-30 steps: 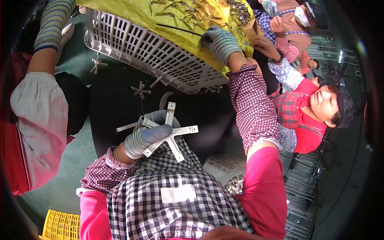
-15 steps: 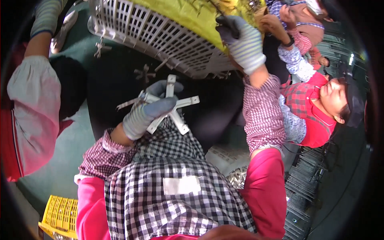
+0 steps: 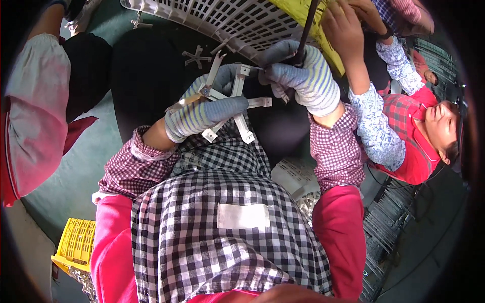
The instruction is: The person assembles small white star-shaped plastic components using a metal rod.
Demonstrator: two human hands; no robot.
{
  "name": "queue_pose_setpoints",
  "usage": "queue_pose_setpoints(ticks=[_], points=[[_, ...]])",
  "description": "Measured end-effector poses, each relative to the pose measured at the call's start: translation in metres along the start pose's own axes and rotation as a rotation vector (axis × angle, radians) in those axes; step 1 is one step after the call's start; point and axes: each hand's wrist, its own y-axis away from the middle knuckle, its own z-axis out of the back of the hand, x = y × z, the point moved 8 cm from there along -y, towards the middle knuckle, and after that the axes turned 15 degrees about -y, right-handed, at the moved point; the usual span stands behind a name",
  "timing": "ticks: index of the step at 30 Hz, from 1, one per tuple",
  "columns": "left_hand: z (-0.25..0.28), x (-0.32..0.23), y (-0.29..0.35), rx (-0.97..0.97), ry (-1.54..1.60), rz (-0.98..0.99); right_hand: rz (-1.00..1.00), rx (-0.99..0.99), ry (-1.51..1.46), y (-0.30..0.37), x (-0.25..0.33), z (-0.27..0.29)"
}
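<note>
In the middle, my left hand [image 3: 202,116] is closed around a white star-shaped metal part [image 3: 243,126] with bars ending in small square, holed tips. Another white bar [image 3: 216,71] rises behind the fingers; whether it belongs to the same part I cannot tell. Just to the right, my right hand [image 3: 310,81] grips a dark rod-like tool [image 3: 309,25] that points up and away. Its fingertips are close to the star's upper tip, with a small dark piece [image 3: 279,91] below them, too unclear to name. My fingers hide the star's centre.
Beyond my hands stands a white slatted basket [image 3: 202,22] lined with yellow sheeting [image 3: 290,10]. Smaller white star parts [image 3: 197,57] sit by its near edge. A co-worker's hand [image 3: 346,33] reaches in at the right. At lower left is a yellow crate [image 3: 76,245] near metal pieces.
My right hand has come back from the yellow-lined basket to beside the star part, the dark tool in it. My left hand has shifted slightly right with the part.
</note>
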Motion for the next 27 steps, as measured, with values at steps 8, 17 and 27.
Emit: queue_pose_setpoints(ticks=[8,17,27], points=[[0.002,0.007,-0.001,-0.061,0.119,-0.174,0.014,-0.001,0.139,-0.010,-0.014,0.004],[0.006,0.002,0.005,0.072,-0.120,0.100,0.001,0.033,0.170,-0.014,-0.018,0.004],[0.001,-0.003,0.003,0.068,-0.068,0.015,-0.119,0.013,0.186,-0.007,-0.031,0.006]])
